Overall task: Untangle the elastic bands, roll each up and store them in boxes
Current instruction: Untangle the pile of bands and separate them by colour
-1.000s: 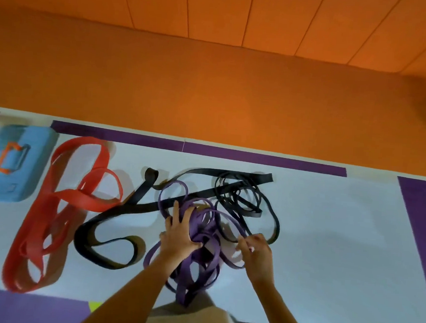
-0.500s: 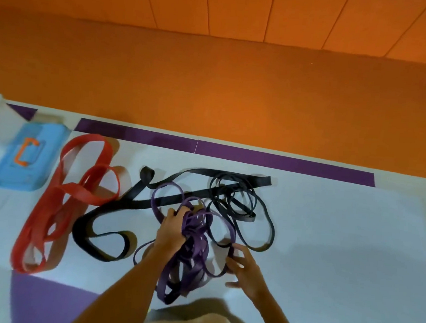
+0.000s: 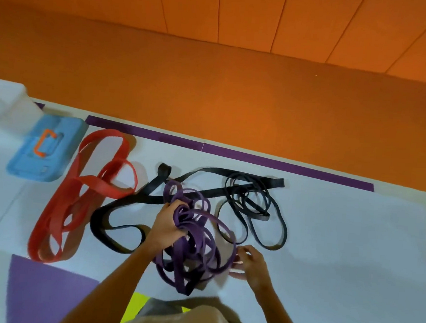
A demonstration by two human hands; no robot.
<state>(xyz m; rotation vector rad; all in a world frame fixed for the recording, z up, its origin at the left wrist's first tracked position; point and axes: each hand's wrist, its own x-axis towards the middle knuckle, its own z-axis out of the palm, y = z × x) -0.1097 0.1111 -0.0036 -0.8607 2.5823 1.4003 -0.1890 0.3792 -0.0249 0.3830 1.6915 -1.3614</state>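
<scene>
Fingers of left hand (image 3: 168, 224) curl round purple bands (image 3: 184, 219), tips buried among flat rubbery loops; tangle hangs over white mat (image 3: 353, 248), right of wide black band (image 3: 98, 226). Right hand (image 3: 252, 264) fingers bend at outermost loop, pinch lost in blur; 0.5 s ago they lay spread flat.
</scene>
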